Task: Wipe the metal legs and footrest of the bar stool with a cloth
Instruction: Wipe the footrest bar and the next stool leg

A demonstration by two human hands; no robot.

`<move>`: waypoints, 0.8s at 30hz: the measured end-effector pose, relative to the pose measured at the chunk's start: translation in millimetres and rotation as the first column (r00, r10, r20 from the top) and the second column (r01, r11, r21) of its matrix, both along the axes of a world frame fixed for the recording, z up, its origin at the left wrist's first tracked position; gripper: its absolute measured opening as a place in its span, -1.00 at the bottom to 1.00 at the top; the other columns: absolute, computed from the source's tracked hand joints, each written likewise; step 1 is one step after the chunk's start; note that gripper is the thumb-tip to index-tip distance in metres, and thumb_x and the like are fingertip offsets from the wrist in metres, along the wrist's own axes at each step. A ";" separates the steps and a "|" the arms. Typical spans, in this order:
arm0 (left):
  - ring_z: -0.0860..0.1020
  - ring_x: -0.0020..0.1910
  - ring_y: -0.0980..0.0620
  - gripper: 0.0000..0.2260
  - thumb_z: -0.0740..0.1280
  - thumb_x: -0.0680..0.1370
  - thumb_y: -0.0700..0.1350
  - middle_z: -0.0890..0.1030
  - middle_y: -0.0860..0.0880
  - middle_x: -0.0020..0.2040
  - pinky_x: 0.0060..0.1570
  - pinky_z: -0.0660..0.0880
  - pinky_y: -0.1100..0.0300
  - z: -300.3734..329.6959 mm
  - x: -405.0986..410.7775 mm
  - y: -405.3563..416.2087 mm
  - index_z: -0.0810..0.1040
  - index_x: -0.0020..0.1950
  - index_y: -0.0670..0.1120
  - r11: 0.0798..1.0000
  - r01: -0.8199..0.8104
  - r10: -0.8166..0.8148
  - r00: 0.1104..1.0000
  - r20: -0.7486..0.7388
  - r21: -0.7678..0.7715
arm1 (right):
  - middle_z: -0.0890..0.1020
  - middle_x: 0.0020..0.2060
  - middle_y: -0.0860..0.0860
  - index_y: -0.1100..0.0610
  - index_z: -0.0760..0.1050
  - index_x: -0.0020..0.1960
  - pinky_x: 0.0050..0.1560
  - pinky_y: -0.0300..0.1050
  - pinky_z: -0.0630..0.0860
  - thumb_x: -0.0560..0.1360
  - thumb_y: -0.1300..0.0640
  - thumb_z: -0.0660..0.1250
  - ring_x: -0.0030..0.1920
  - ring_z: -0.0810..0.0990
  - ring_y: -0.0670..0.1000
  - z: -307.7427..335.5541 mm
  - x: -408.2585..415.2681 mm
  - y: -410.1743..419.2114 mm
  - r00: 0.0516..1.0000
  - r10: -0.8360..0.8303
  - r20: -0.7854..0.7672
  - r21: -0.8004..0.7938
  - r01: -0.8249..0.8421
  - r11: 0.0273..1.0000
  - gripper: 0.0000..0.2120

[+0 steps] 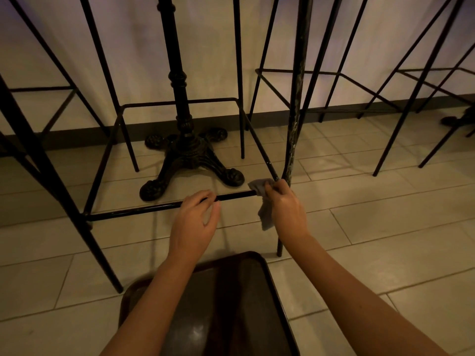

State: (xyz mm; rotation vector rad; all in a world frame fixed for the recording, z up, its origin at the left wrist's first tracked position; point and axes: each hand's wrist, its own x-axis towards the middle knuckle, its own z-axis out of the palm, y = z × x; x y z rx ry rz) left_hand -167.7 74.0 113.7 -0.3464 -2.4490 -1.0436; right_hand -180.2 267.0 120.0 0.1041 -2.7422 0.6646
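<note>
Pale floor tiles ran under a row of black wire-frame stools along a light wall, with an ornate cast-iron table base planted between them. Head view, the only one: the bar stool being cleaned sat closest, its dark seat low in frame and its footrest running across just in front of the hands. Right hand was clenched on a grey cloth, pressing it against the footrest's right end where it met the scuffed front leg, a tail of cloth hanging loose below. Left hand hovered over the bar, fingers curled but loose, touching it lightly at most and gripping nothing. Judging from that, the corner joint was the step in hand. Risks: the dangling tail could snag on the leg, and with no firm brace the light stool might skid on the tiles under a hard push.
</note>
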 end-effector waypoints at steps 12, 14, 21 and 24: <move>0.22 0.42 0.02 -0.62 0.13 0.55 -0.11 0.36 -0.07 0.40 0.40 0.03 0.05 -14.4 -12.3 109.3 0.38 0.36 -0.14 0.977 0.167 -0.171 0.985 -0.018 -0.128 | 0.56 0.13 0.14 0.13 0.32 0.38 -0.02 -0.46 0.29 0.52 0.29 0.23 0.03 0.54 0.03 31.7 0.7 35.2 0.984 0.135 0.119 -0.136 -0.119 0.984 -0.56; 0.23 0.42 0.01 -0.61 0.22 0.54 -0.14 0.36 -0.07 0.40 0.42 0.07 0.04 -17.0 -13.9 111.3 0.36 0.37 -0.14 0.982 0.157 -0.159 0.987 -0.006 -0.106 | 0.60 0.10 0.10 0.10 0.33 0.37 -0.06 -0.48 0.36 0.50 0.33 0.25 -0.07 0.58 -0.03 36.2 9.9 45.0 0.984 0.147 0.101 -0.197 -0.125 0.973 -0.54; 0.41 0.15 0.03 -0.59 0.47 0.36 -0.15 0.60 -0.14 0.12 0.17 0.44 -0.18 -20.4 -25.6 120.7 0.55 0.18 -0.18 0.989 0.069 -0.085 0.989 -0.123 -0.132 | 0.61 -0.07 0.08 0.17 0.43 0.29 -0.15 -0.25 0.42 0.47 0.17 0.35 -0.18 0.54 -0.04 59.6 12.4 59.6 0.950 -0.155 -0.271 -0.160 0.114 0.981 -0.60; 0.41 0.16 0.06 -0.54 0.52 0.30 -0.17 0.60 -0.10 0.10 0.26 0.38 -0.13 -19.2 -31.8 127.9 0.55 0.18 -0.17 0.990 0.048 -0.062 0.992 -0.110 -0.131 | 0.60 0.00 0.13 0.18 0.34 0.36 -0.06 -0.25 0.37 0.48 0.20 0.34 -0.09 0.56 0.04 60.9 -0.6 51.6 0.933 -0.110 -0.342 -0.134 0.067 0.989 -0.52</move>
